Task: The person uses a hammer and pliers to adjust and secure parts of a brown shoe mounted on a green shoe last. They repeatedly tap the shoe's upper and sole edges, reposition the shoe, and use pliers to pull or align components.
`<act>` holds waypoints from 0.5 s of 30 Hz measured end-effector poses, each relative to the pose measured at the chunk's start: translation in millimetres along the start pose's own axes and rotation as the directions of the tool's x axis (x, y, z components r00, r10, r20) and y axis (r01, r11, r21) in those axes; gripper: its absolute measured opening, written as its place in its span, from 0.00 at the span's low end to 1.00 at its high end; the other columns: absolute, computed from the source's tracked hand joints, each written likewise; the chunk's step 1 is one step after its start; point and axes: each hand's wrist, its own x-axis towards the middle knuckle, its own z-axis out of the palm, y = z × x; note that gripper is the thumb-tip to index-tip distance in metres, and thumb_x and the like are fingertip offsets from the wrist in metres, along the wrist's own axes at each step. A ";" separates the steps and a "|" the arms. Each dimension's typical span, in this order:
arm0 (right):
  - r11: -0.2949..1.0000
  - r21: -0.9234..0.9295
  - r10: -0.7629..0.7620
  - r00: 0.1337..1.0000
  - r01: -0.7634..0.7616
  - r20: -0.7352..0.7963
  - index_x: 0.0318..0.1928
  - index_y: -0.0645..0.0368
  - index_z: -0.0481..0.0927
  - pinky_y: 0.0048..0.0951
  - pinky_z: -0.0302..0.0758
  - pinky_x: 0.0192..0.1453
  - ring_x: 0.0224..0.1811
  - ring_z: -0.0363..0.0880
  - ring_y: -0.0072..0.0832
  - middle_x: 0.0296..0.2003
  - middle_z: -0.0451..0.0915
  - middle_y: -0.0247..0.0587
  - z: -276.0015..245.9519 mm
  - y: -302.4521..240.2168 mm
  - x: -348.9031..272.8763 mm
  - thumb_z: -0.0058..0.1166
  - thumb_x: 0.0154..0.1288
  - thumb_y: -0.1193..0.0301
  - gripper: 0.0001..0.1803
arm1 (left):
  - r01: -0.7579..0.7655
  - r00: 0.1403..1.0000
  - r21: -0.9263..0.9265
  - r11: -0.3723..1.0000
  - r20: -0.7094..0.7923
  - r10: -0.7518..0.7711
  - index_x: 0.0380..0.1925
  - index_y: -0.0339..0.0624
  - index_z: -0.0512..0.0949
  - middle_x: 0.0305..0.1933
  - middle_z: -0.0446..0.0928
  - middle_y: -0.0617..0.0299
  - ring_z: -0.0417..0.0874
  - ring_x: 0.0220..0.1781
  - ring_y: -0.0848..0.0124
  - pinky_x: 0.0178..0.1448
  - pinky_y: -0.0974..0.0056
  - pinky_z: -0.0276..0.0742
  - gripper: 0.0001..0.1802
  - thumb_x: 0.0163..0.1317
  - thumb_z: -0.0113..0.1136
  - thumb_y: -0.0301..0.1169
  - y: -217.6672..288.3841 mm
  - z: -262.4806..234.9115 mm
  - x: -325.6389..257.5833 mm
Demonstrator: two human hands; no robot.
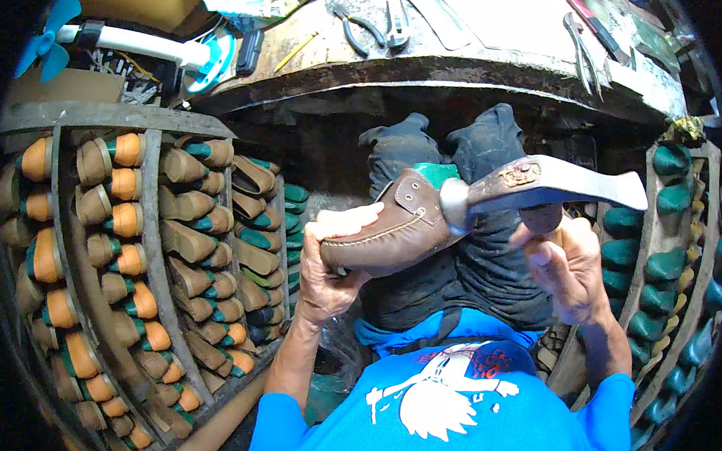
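A cramped shoemaker's workshop is seen from above. A worn workbench (482,55) curves across the top of the view, with pliers (358,26) and other hand tools lying along its far surface. To the left, a wooden rack (157,258) is filled with rows of shoe lasts in orange, green and tan; a second rack (653,269) of green lasts stands at the right edge.

In the middle, above the dark trousers (451,270) of the seated person, a brown leather shoe (393,232) mounted on a green last (437,174) is held up. The left hand (331,267) is closed around the shoe's toe end from below, with the thumb laid along its upper edge. The shoe's heel end points right, toward the other hand.

The right hand (568,269) is closed on the handle of a metal hammer (536,185), which is held above it. The hammer's round face is seen touching the heel end of the shoe, just beside the green last. The two hands are kept apart, with the shoe and hammer meeting between them. A blue shirt (449,407) fills the lower edge.
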 end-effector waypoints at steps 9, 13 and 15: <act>0.783 -0.453 0.174 0.850 -0.426 -0.497 0.48 0.59 0.81 0.49 0.72 0.33 0.21 0.79 0.43 0.20 0.76 0.54 -53.4 109.7 -68.7 0.61 0.88 0.51 0.22 | 0.275 0.896 0.053 0.960 -0.378 -0.235 0.69 0.40 0.77 0.59 0.85 0.57 0.86 0.63 0.63 0.77 0.53 0.79 0.40 0.55 0.83 0.24 -6.2 -22.7 6.9; 0.576 -0.329 0.287 0.562 -0.748 -0.776 0.50 0.64 0.81 0.57 0.79 0.42 0.36 0.89 0.58 0.32 0.85 0.62 -114.8 201.3 -114.9 0.58 0.86 0.54 0.21 | 0.379 0.900 0.588 0.714 -0.053 -0.433 0.70 0.44 0.81 0.54 0.88 0.57 0.88 0.63 0.58 0.76 0.53 0.79 0.44 0.47 0.83 0.23 27.5 -40.3 15.5; 0.453 -0.378 0.206 0.507 -0.807 -0.837 0.51 0.64 0.83 0.62 0.83 0.49 0.42 0.91 0.65 0.35 0.89 0.65 -142.7 257.5 -122.2 0.59 0.83 0.60 0.17 | 0.149 0.868 0.840 0.521 0.141 -0.476 0.83 0.50 0.72 0.63 0.87 0.47 0.87 0.67 0.40 0.75 0.45 0.83 0.61 0.43 0.89 0.31 43.1 -34.2 22.8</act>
